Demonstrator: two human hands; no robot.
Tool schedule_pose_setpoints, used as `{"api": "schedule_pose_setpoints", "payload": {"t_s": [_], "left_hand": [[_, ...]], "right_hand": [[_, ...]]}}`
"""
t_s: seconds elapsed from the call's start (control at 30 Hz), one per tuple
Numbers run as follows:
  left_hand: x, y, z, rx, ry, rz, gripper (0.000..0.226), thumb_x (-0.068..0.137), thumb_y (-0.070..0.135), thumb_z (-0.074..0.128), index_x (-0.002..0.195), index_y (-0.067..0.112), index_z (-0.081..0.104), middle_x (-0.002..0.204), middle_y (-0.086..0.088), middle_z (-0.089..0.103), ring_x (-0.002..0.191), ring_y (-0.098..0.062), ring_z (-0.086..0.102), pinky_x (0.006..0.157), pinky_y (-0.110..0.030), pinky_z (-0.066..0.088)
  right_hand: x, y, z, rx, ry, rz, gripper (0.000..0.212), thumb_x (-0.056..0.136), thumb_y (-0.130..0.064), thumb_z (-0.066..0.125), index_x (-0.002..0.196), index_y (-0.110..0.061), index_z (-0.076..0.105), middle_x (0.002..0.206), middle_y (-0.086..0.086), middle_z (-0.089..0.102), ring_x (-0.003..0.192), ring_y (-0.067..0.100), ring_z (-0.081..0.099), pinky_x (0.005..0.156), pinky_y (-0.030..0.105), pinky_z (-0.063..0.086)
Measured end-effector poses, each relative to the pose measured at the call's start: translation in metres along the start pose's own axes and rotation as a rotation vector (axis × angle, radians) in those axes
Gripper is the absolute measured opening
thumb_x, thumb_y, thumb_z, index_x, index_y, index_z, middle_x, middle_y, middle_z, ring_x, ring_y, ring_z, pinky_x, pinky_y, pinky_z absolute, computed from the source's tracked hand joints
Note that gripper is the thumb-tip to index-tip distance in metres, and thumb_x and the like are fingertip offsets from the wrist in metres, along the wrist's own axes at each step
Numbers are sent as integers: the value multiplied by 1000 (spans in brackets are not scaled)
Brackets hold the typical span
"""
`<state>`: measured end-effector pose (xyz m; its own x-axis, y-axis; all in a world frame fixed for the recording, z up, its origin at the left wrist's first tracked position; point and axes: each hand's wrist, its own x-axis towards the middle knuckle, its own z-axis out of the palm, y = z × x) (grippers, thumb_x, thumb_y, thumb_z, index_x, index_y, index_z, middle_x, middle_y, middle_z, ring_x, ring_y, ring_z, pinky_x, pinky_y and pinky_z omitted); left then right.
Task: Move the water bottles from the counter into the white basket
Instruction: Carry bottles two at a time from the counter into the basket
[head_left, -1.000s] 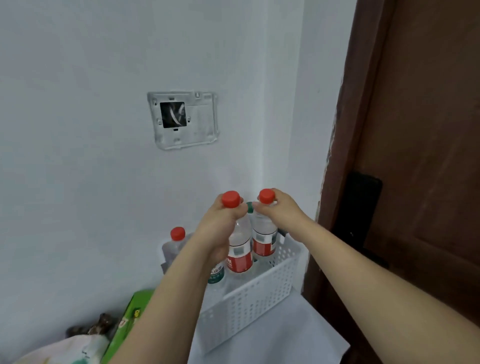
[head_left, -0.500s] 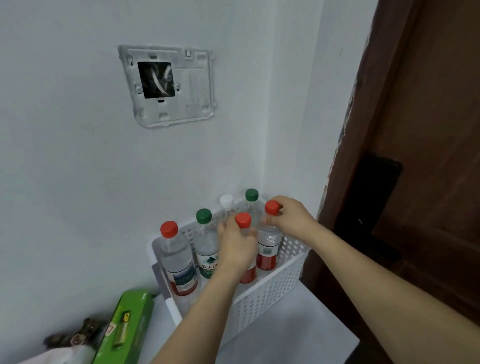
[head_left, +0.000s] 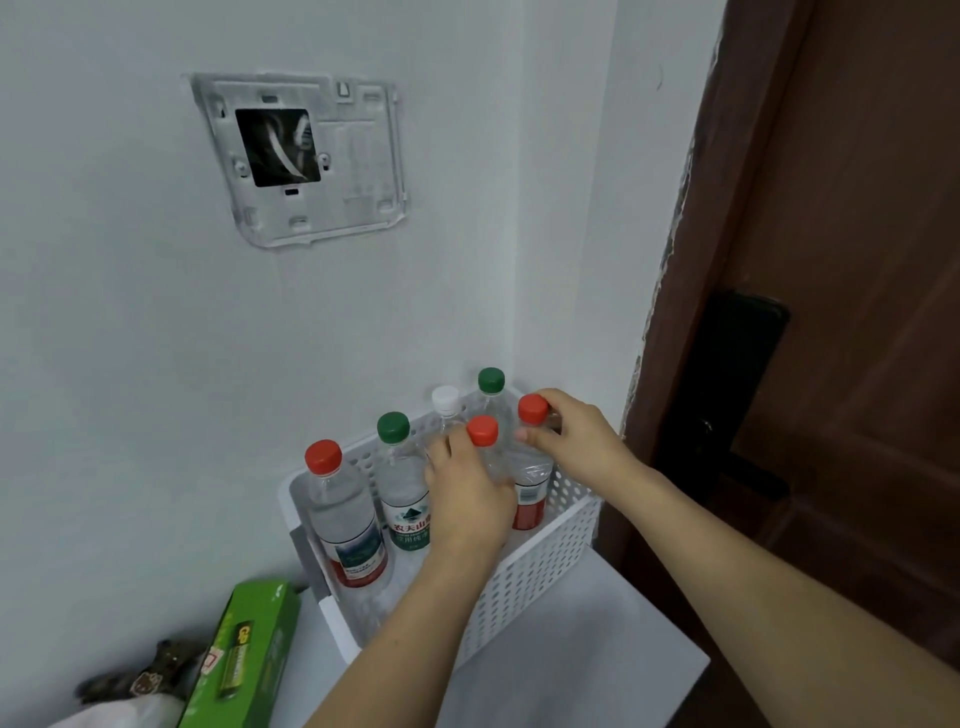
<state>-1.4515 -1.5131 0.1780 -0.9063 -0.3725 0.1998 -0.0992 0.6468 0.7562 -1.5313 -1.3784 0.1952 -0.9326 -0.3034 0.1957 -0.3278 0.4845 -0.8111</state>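
While both hands (head_left: 519, 467) grip red-capped bottles (head_left: 530, 467), four bottles (head_left: 400, 488) crowd the basket (head_left: 545, 561).

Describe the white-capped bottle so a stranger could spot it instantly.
Find the white basket in the wall corner beside the brown door. The white-capped bottle stands at its back, near the wall. Every other bottle there has a red or green cap.

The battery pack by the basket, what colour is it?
Bright green battery pack, seen in the head view.
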Motion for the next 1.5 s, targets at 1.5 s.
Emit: {"api": "schedule_pose_setpoints", "payload": {"t_s": [1.5], "left_hand": [[-427, 272, 15, 373, -230, 1182, 57, 101, 38, 42, 151, 12, 28, 155, -9, 33, 143, -30, 27, 120, -45, 20]], "right_hand": [[-632, -103, -268, -701, 651, 493, 67, 89, -31, 63, 145, -14, 32, 150, 4, 36, 136, 24, 35, 112, 35, 29]]}}
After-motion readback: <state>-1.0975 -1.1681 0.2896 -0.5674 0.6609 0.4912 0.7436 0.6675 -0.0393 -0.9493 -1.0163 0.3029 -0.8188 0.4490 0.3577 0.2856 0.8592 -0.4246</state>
